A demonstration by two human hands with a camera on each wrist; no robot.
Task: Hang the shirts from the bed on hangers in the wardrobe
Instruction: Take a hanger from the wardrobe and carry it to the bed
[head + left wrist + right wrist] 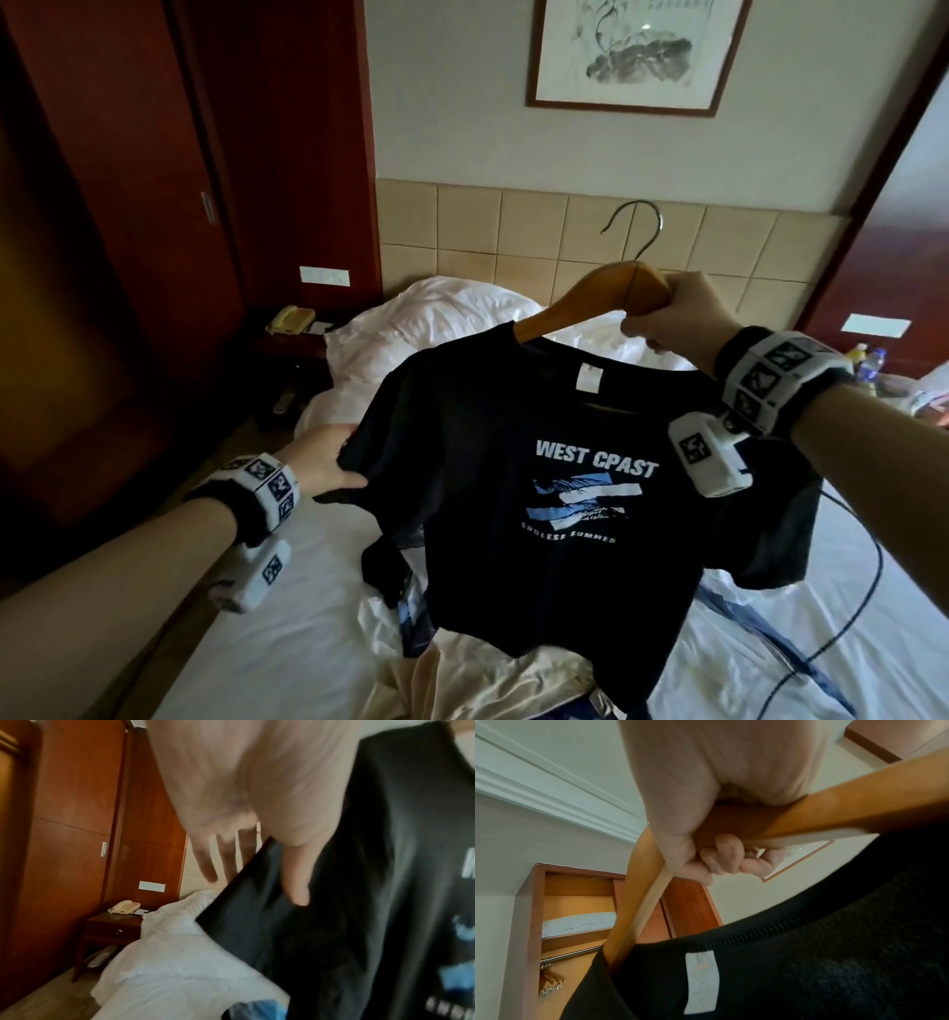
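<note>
A black T-shirt (493, 442) with a white "WEST CPAST" print hangs in the air above the bed (287, 627). My right hand (662, 318) grips a wooden hanger (601, 290) near its metal hook, and its fingers (729, 860) curl round the wood. The hanger's left arm goes into the shirt's collar; its right arm is hidden behind my hand. My left hand (328, 462) pinches the shirt's left sleeve (270, 912), thumb (298, 882) on the front and fingers behind. Other shirts lie crumpled on the bed under it, one beige (462, 678) and one blue and white (411, 611).
Dark wooden wardrobe doors (128, 257) stand at the left. The right wrist view shows an open wardrobe with a metal rail (569, 955) and hangers (549, 981). A nightstand with a phone (290, 318) sits by the pillow (436, 318). A black cable (847, 616) crosses the bed's right side.
</note>
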